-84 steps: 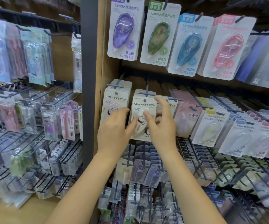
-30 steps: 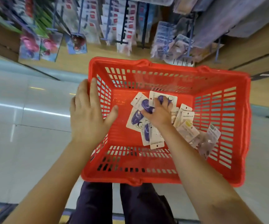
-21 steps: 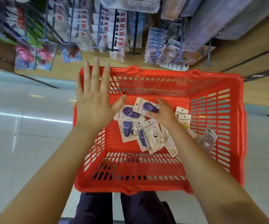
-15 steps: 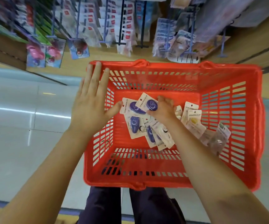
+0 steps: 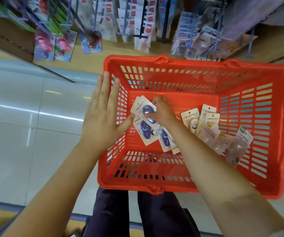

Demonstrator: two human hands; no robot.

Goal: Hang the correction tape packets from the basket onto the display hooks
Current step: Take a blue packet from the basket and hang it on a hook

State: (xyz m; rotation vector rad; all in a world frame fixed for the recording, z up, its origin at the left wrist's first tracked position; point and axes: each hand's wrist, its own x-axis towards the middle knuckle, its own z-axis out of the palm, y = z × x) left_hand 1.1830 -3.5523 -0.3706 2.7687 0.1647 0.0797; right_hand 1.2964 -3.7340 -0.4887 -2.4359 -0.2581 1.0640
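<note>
packets (image 5: 147,132) in basket (image 5: 196,185), shelves (image 5: 137,23) behind

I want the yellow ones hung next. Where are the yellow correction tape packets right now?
In the head view, the yellow correction tape packets lie in the red basket, right of centre, between the right hand and the basket's right wall.

left hand (image 5: 103,115) flat, right hand (image 5: 161,110) curled

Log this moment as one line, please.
phase: picking | right hand: pinching purple packets in red basket | left hand: flat on rim
</note>
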